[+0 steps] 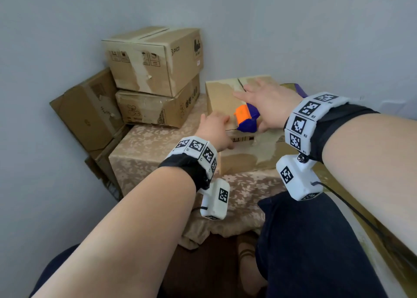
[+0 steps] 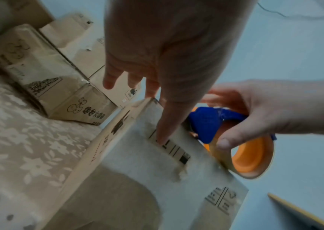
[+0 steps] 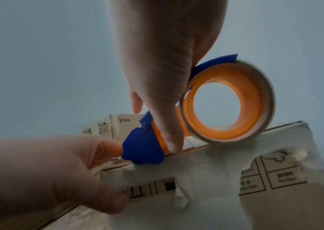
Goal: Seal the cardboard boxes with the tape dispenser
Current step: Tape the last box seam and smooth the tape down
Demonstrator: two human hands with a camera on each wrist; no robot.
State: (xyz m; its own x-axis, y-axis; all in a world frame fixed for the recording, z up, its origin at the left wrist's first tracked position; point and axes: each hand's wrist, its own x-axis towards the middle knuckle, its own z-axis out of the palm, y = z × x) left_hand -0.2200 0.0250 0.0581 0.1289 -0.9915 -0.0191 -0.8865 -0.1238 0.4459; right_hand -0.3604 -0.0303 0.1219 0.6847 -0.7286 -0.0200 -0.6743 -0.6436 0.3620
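A worn cardboard box (image 1: pixel 248 160) stands in front of me on the cloth-covered table, its top flaps closed. A blue and orange tape dispenser (image 1: pixel 244 117) sits at the box's near top edge, above the seam. My right hand (image 1: pixel 273 103) grips it, thumb on the side of the tape roll (image 2: pixel 253 155), fingers over the top. In the right wrist view the blue nose (image 3: pixel 143 149) touches the top front edge of the box (image 3: pixel 216 179). My left hand (image 1: pixel 215 129) rests on that edge just left of the dispenser, fingers on top and thumb (image 2: pixel 163 129) pressed on the front face.
Two closed boxes (image 1: pixel 155 60) are stacked at the back left, and a third (image 1: pixel 88 108) leans against the wall beside them. A floral tablecloth (image 1: pixel 146 146) covers the table. My knee in dark trousers (image 1: pixel 304 241) is below the table's front edge.
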